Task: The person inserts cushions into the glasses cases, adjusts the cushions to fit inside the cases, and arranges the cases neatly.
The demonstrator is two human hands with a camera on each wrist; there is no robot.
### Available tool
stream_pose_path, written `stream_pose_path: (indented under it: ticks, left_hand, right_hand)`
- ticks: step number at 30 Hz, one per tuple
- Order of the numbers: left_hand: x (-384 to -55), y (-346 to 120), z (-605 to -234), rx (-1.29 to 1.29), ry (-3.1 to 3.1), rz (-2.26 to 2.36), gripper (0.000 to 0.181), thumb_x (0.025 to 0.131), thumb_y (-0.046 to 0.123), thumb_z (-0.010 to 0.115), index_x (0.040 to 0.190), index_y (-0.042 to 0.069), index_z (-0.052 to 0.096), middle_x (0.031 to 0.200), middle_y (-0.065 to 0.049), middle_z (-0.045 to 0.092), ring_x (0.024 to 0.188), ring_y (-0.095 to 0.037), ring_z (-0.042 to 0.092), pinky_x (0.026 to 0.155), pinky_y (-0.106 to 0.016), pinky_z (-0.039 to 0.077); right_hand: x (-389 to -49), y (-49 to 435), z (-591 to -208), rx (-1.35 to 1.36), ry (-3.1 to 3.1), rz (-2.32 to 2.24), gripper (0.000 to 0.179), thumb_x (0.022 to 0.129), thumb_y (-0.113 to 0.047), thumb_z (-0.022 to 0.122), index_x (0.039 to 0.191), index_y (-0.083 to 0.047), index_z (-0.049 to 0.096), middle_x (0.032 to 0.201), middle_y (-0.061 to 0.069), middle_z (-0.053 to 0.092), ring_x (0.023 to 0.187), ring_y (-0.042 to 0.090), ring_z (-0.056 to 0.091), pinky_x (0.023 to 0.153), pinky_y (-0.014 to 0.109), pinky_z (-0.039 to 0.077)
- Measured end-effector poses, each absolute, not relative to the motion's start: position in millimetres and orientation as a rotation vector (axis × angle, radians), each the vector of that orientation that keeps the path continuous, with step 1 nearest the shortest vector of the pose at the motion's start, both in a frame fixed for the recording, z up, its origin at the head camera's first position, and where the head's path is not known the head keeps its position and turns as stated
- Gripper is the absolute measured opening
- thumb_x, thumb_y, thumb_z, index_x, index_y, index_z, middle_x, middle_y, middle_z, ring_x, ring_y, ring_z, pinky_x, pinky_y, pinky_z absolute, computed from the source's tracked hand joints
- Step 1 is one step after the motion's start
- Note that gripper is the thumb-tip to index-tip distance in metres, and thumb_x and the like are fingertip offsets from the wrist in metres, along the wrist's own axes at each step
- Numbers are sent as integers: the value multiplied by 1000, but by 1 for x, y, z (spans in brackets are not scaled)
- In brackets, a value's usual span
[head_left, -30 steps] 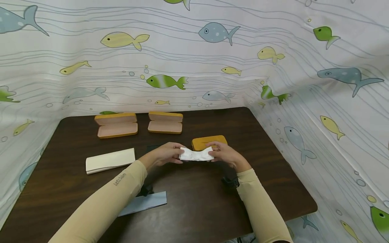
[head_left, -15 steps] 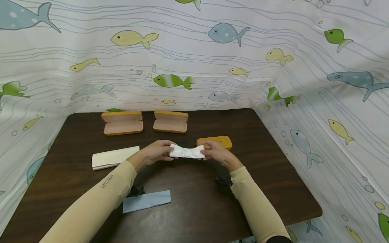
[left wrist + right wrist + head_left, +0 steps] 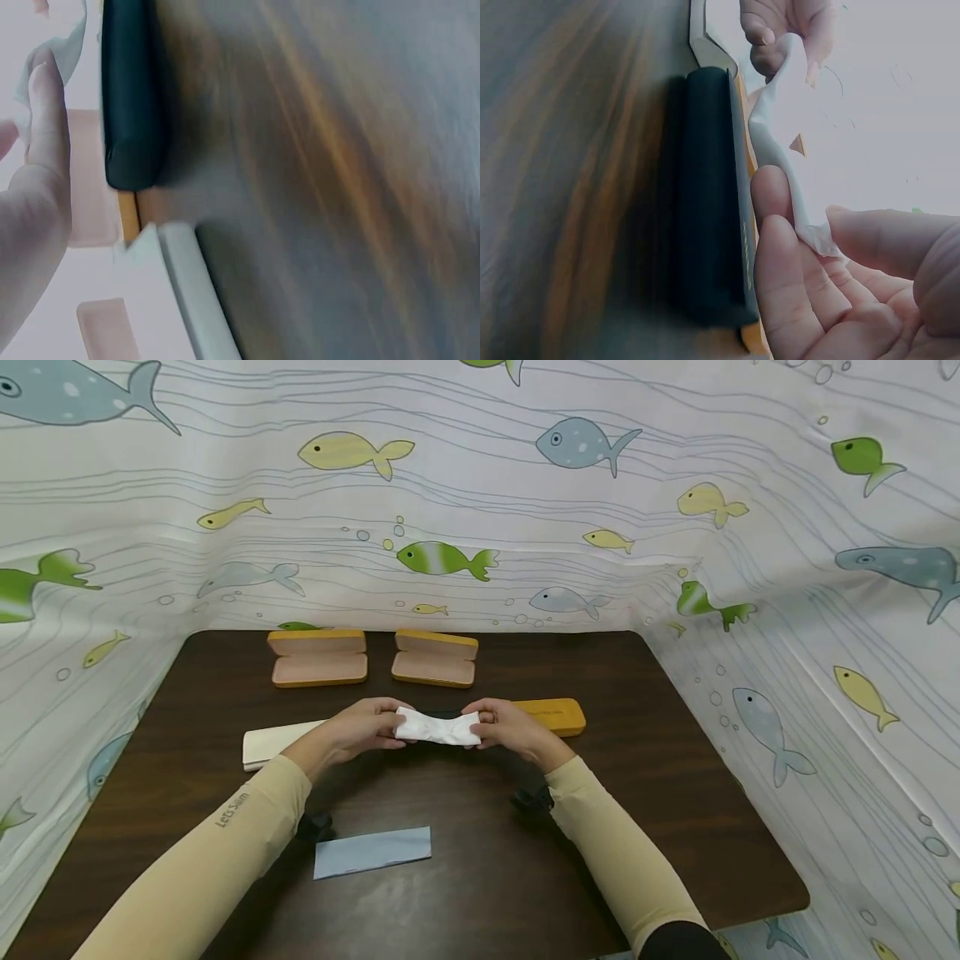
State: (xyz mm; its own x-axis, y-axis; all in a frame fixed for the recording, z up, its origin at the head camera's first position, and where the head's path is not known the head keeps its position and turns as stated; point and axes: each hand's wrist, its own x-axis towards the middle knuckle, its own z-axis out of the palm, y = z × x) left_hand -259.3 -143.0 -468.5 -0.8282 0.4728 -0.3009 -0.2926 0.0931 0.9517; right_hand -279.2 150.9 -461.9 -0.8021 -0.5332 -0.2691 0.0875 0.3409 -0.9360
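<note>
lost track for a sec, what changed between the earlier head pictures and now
The left hand and right hand have shifted left relative to the table, carrying the white cloth away from the closed yellow case. The left sleeve no longer covers part of the blue strip. Both hands kept hold of the cloth. The closed case, blue strip, left open case and right open case stayed put.

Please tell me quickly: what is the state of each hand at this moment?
Left hand: closed, pinching one end of the white strip.
Right hand: closed, pinching the other end between thumb and fingers.
</note>
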Motion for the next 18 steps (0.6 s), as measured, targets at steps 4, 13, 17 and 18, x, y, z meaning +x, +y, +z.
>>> stream_pose_path:
  ticks: [4, 13, 17, 18]
  left_hand:
    - [-261, -155, -464, 167, 1833, 1807, 43, 109, 10, 46, 146, -10, 38, 126, -20, 55, 102, -20, 66, 97, -38, 55]
    - [-259, -190, -457, 149, 1846, 1834, 48, 110, 13, 43, 149, -11, 31, 129, -18, 51, 104, -17, 65, 101, -39, 53]
    - [-262, -203, -456, 149, 1847, 1844, 49, 110, 13, 43, 150, -12, 29, 128, -17, 51, 104, -15, 65, 102, -40, 51]
    - [-263, -207, -456, 146, 1847, 1850, 50, 110, 13, 43, 150, -13, 28, 128, -17, 50, 104, -14, 65, 102, -39, 51]
  right_hand:
    - [-286, 138, -459, -400, 2075, -1489, 37, 104, -4, 56, 140, 4, 52, 114, 16, 69, 90, 25, 73, 85, 40, 60]
    - [-301, 106, -454, -400, 1995, -1489, 39, 104, -4, 57, 141, 3, 50, 120, 18, 67, 97, 30, 72, 90, 43, 58]
    - [-311, 93, -453, -419, 1967, -1487, 39, 104, -4, 55, 142, 3, 49, 124, 18, 64, 97, 28, 72, 89, 41, 58]
    - [-314, 89, -452, -425, 1965, -1487, 39, 105, -4, 55, 142, 3, 48, 124, 18, 64, 98, 28, 72, 89, 41, 58]
